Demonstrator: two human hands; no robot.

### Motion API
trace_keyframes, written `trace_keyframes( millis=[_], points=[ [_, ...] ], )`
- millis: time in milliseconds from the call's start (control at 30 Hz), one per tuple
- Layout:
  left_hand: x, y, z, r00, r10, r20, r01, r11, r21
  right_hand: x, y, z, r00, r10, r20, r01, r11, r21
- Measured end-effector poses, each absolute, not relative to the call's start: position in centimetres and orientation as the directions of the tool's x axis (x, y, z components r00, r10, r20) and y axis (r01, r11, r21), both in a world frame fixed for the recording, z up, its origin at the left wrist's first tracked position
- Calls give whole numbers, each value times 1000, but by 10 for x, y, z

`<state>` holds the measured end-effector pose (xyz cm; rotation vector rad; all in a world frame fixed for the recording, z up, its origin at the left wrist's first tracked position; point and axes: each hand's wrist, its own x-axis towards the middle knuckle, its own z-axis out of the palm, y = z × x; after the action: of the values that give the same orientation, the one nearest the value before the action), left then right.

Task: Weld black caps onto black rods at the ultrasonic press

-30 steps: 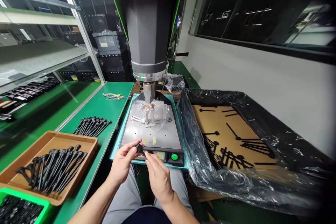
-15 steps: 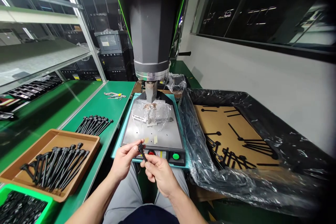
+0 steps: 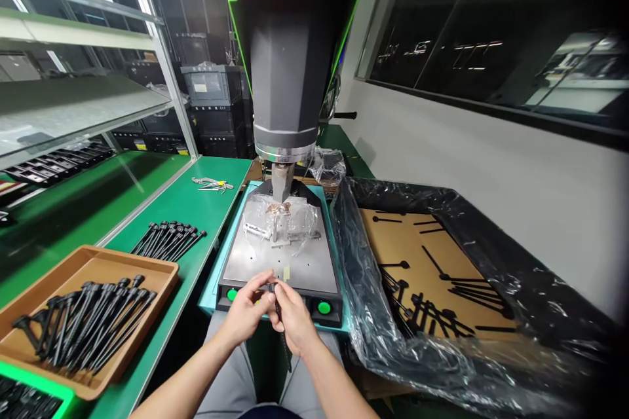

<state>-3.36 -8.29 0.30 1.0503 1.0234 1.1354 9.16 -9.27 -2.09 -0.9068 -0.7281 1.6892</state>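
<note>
My left hand [image 3: 249,309] and my right hand [image 3: 293,319] meet in front of the press base, fingers closed around the upper end of a thin black rod [image 3: 286,350]. The rod's lower part hangs down past my right palm, over my lap. Its top end is mostly hidden by my fingertips. Just beyond my hands lies the metal plate [image 3: 299,272] of the press, with a plastic-wrapped fixture [image 3: 282,226] on it. The press's metal tip [image 3: 282,181] stands above that fixture.
Left, a brown tray [image 3: 160,266] holds several black rods with thick heads; more rods [image 3: 170,239] lie behind it. A green bin [image 3: 63,398] of small black parts sits nearest. Right, a plastic-lined box [image 3: 363,314] holds more rods. Green buttons [image 3: 324,308] flank my hands.
My hands have come closer together and slightly lower. The rod has turned to hang downward, and my left fingers now meet my right ones at its top. The camera view has tilted up slightly.
</note>
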Motion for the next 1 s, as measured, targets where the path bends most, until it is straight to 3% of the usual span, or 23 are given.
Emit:
trace_keyframes(
  millis=[167,300,467,700,933,1000],
  points=[
    [-30,-47,-23,-6,989,-151,-122,149,981,100,-73,-58,-131,928,-349,-349,-372,-860],
    [-19,-9,-23,20,989,-148,-179,150,972,89,-57,-74,-191,901,-389,-316,-432,-845],
    [2,19,7,44,987,-157,-336,162,928,69,-21,-64,-193,958,-211,-336,-267,-903],
    [3,18,35,119,960,-255,-523,279,805,68,17,-40,69,988,139,-171,149,-974],
    [-2,11,34,147,952,-269,-575,303,760,96,42,-39,192,957,219,-171,252,-952],
    [-2,9,34,153,947,-284,-584,319,747,104,49,-35,266,927,264,-101,299,-949]
  ],
)
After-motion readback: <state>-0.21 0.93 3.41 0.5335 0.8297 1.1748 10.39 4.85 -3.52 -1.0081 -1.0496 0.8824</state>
